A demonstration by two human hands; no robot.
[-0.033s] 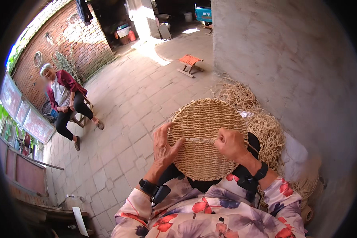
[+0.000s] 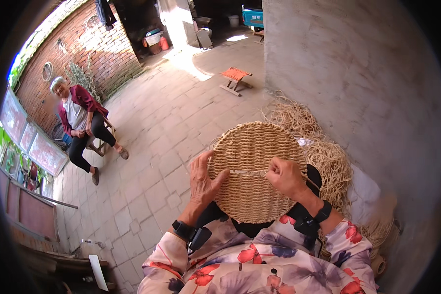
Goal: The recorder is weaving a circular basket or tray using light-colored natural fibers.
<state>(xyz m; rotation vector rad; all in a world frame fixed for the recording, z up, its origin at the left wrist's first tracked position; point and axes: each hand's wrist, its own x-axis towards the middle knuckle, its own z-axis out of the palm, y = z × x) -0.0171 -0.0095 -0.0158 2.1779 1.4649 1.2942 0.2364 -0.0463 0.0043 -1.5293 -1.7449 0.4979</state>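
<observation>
A round mat of twisted straw-coloured cord (image 2: 252, 203) rests on my lap, woven in tight rows. A narrow gap runs across its middle, with a pale strip showing in it. My left hand (image 2: 203, 179) grips the mat's left edge, thumb on the upper face and fingers along the rim. Over the right end of the gap, my right hand (image 2: 285, 177) is closed in a pinch. What lies between its fingertips is hidden. A thin brown strand or stick (image 2: 312, 183) shows beside my right wrist.
Loose heaps of pale cord (image 2: 328, 169) lie to the right, along a grey wall (image 2: 348, 63). A folding stool with an orange seat (image 2: 236, 74) stands ahead on the paving. At left a person (image 2: 78, 115) sits by a brick wall. A wooden ledge (image 2: 68, 269) is at lower left.
</observation>
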